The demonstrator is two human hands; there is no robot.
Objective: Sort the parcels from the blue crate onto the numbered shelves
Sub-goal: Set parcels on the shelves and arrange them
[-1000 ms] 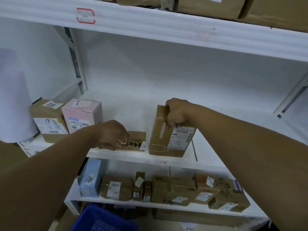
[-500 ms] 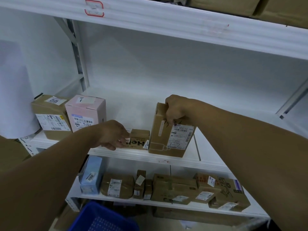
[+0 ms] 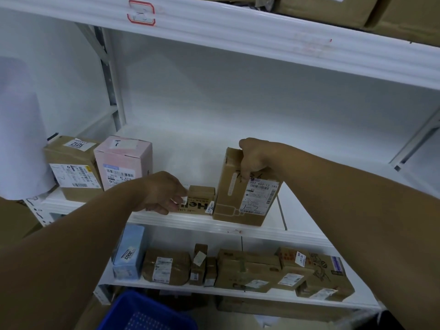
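Observation:
A tall brown parcel (image 3: 242, 201) with a white label stands upright near the front edge of the middle white shelf (image 3: 190, 220). My right hand (image 3: 256, 158) grips its top. A small flat brown box (image 3: 200, 198) lies just left of it, touching or nearly touching. My left hand (image 3: 164, 194) holds this small box at its left end, fingers against its front. The blue crate (image 3: 145, 313) shows at the bottom edge, below the shelves.
A brown parcel (image 3: 71, 170) and a pink box (image 3: 123, 163) stand at the shelf's left end. The lower shelf (image 3: 238, 294) holds a pale blue box (image 3: 129, 253) and several brown parcels. A red-outlined number tag (image 3: 141, 13) sits on the upper shelf edge.
The small box has slid right, up against the tall parcel, with my left hand following it. My right hand stays on the tall parcel's top.

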